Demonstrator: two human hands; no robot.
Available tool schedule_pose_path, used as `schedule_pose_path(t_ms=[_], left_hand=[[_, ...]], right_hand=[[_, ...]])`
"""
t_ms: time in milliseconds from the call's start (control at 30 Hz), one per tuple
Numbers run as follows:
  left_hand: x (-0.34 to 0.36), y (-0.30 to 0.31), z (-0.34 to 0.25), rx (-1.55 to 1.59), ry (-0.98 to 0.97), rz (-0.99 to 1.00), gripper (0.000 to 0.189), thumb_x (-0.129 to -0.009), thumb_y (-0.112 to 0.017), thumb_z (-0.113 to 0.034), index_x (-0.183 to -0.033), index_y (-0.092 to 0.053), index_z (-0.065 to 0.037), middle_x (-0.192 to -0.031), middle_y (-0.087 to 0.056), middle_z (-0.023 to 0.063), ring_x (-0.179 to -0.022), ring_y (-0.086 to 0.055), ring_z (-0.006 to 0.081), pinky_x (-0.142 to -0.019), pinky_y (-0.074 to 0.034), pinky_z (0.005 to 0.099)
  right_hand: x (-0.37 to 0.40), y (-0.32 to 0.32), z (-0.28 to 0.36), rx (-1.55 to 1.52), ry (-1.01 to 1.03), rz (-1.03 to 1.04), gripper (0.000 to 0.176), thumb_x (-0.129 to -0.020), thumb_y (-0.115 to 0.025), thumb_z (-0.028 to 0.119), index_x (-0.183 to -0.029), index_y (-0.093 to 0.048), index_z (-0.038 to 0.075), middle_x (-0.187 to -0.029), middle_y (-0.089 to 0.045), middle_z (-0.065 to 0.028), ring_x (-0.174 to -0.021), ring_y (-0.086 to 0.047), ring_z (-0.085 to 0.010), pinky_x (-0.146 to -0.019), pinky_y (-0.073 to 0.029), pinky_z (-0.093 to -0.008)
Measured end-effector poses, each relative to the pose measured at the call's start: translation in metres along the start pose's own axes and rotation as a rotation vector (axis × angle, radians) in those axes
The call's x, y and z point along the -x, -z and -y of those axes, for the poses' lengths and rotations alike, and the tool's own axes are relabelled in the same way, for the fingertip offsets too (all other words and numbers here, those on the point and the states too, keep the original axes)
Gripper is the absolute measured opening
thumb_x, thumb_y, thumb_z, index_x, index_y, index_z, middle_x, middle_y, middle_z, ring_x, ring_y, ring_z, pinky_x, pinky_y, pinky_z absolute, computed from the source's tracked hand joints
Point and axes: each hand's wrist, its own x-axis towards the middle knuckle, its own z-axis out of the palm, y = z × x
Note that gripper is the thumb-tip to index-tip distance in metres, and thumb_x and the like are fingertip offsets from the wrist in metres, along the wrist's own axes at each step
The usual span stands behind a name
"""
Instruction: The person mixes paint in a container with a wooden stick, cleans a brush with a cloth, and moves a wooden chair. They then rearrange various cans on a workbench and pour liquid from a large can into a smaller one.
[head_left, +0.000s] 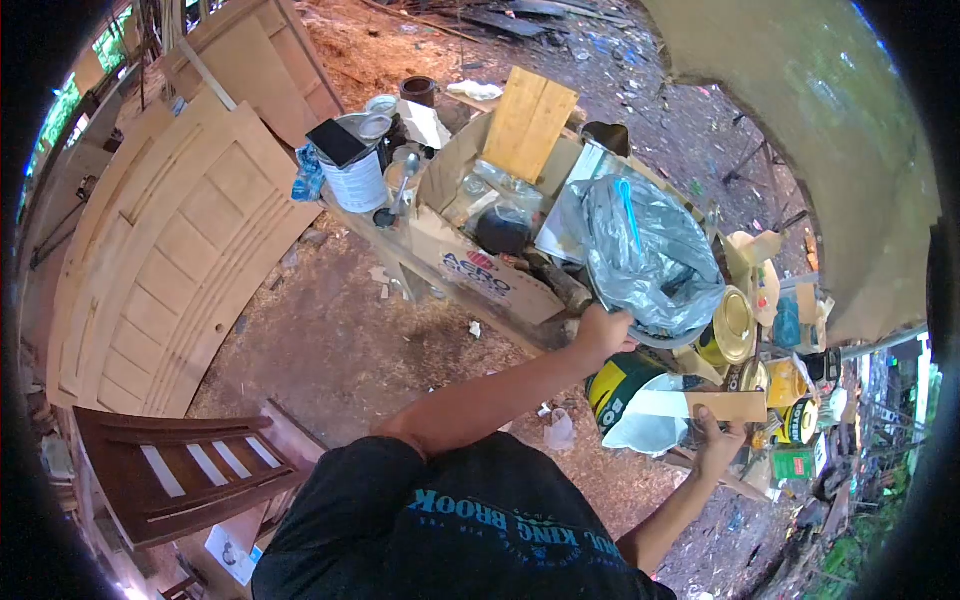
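My left hand [605, 333] is closed on the near rim of a round tub [668, 341]. A crumpled clear plastic bag [650, 250] lines the tub, and a light-blue strip [630, 212] lies on the plastic. My right hand [716, 442] pinches a flat tan strip of cardboard or thin wood [735, 406], thumb on top. The strip's left end is whitish and lies over a container with a pale grey-white inside [640, 437]. Against that container is a green, yellow and black paint bucket [607, 392], tilted. Its contents are hidden.
A cardboard box [490, 270] with a wooden board [528, 122] stands on the bench. A phone [336, 143] rests on a white paint can [355, 182]. Several cans, including a yellow-lidded one [733, 325], crowd the right. Wooden door panels [190, 260] lean at left.
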Motion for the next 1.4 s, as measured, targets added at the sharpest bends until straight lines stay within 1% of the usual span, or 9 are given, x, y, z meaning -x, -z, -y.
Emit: schedule_pose_path(t_ms=[300, 333, 400, 467, 500, 933, 1100, 1200, 1400], left_hand=[[-0.010, -0.041, -0.093, -0.022, -0.096, -0.057, 0.034, -0.083, -0.056, -0.015, -0.102, -0.057, 0.012, -0.082, -0.064, 0.0209, -0.077, -0.069, 0.0347, -0.061, -0.059, 0.0387], [-0.023, -0.031, -0.109, -0.068, -0.120, 0.067, 0.038, -0.079, -0.065, -0.018, -0.103, -0.057, 0.010, -0.081, -0.065, 0.0180, -0.071, -0.068, 0.0286, -0.056, -0.056, 0.0352], [-0.044, -0.016, -0.137, -0.717, -0.592, 0.363, 0.042, -0.091, -0.048, -0.022, -0.119, -0.042, 0.010, -0.102, -0.059, 0.0281, -0.087, -0.067, 0.0336, -0.077, -0.059, 0.0367], [-0.047, -0.024, -0.173, -0.243, -0.275, 0.299, 0.043, -0.089, -0.044, -0.019, -0.121, -0.040, 0.008, -0.099, -0.060, 0.0287, -0.084, -0.067, 0.0341, -0.073, -0.060, 0.0380], [-0.047, -0.045, -0.190, -0.306, -0.209, 0.060, 0.042, -0.088, -0.043, -0.018, -0.120, -0.041, 0.009, -0.099, -0.060, 0.0297, -0.082, -0.067, 0.0349, -0.072, -0.060, 0.0393], [-0.224, -0.053, -0.274, -0.442, -0.270, 0.024, 0.033, -0.088, -0.039, -0.009, -0.117, -0.040, 0.007, -0.101, -0.057, 0.0260, -0.081, -0.066, 0.0349, -0.069, -0.061, 0.0447], [-0.328, -0.027, -0.270, -0.390, -0.209, -0.094, 0.025, -0.090, -0.048, -0.020, -0.110, -0.053, -0.005, -0.103, -0.060, 0.0121, -0.085, -0.063, 0.0243, -0.059, -0.059, 0.0359], [-0.427, 0.032, -0.274, -0.765, -0.236, -0.093, 0.026, -0.089, -0.050, -0.018, -0.104, -0.054, 0.002, -0.090, -0.062, 0.0168, -0.071, -0.065, 0.0263, -0.051, -0.056, 0.0362], [-0.436, 0.043, -0.272, -0.751, -0.041, -0.234, 0.015, -0.085, -0.048, -0.011, -0.094, -0.054, -0.001, -0.068, -0.056, 0.0112, -0.051, -0.058, 0.0222, -0.045, -0.053, 0.0345]], right_hand=[[-0.007, -0.015, 0.013, 0.077, -0.097, -0.077, 0.034, -0.066, -0.079, 0.001, -0.098, -0.065, -0.003, -0.092, -0.066, -0.0072, -0.080, -0.059, -0.0148, -0.078, -0.046, -0.0277], [-0.007, -0.015, 0.016, 0.131, -0.102, -0.099, 0.034, -0.066, -0.079, 0.001, -0.098, -0.065, -0.003, -0.092, -0.067, -0.0073, -0.080, -0.059, -0.0146, -0.078, -0.046, -0.0275], [-0.013, -0.010, -0.009, 0.016, -0.058, -0.054, 0.027, -0.068, -0.079, 0.003, -0.092, -0.067, -0.003, -0.088, -0.067, -0.0062, -0.078, -0.059, -0.0136, -0.076, -0.046, -0.0264], [-0.019, -0.005, -0.020, 0.000, -0.052, -0.025, 0.023, -0.069, -0.078, 0.003, -0.089, -0.068, -0.002, -0.085, -0.067, -0.0056, -0.077, -0.059, -0.0131, -0.075, -0.046, -0.0259], [-0.018, -0.009, -0.016, -0.060, -0.066, -0.036, 0.020, -0.070, -0.078, 0.004, -0.086, -0.068, -0.002, -0.083, -0.067, -0.0054, -0.075, -0.059, -0.0127, -0.074, -0.046, -0.0261], [-0.023, -0.012, -0.050, 0.046, -0.131, -0.204, 0.031, -0.067, -0.080, 0.007, -0.093, -0.066, -0.002, -0.087, -0.065, -0.0063, -0.078, -0.058, -0.0156, -0.075, -0.046, -0.0291], [-0.018, -0.022, -0.039, -0.036, -0.218, -0.293, 0.033, -0.069, -0.077, 0.001, -0.099, -0.064, -0.003, -0.091, -0.066, -0.0055, -0.080, -0.060, -0.0141, -0.074, -0.047, -0.0268], [-0.018, -0.037, -0.027, -0.060, -0.206, -0.385, 0.030, -0.071, -0.075, 0.001, -0.098, -0.065, -0.004, -0.088, -0.066, -0.0061, -0.078, -0.060, -0.0131, -0.071, -0.047, -0.0261], [-0.010, -0.045, -0.018, 0.100, -0.366, -0.522, 0.024, -0.074, -0.071, 0.006, -0.095, -0.067, -0.005, -0.085, -0.067, -0.0073, -0.075, -0.059, -0.0140, -0.069, -0.048, -0.0274]])
